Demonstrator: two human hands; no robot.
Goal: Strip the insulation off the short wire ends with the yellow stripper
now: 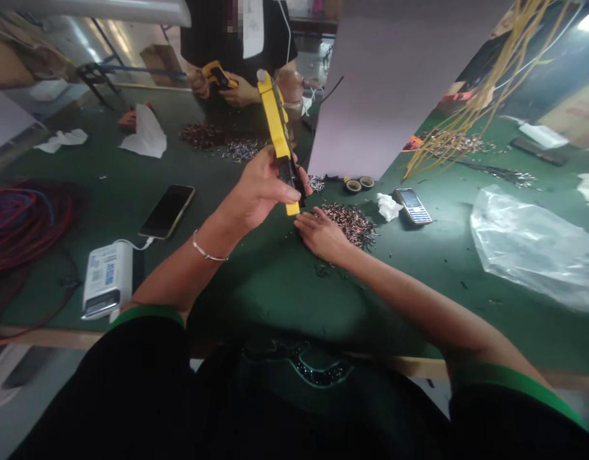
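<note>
My left hand is closed around a yellow and black hand tool, held upright above the green table. My right hand rests low on the table with its fingers curled at the near edge of a pile of small metal pieces. Whether the fingers pinch a piece is hidden. A thin bracelet circles my left wrist.
A smartphone and a white power bank lie at left, beside red and blue cable coils. A keypad phone, tape rolls, clear plastic bag and yellow wires are at right. A person opposite holds a similar tool.
</note>
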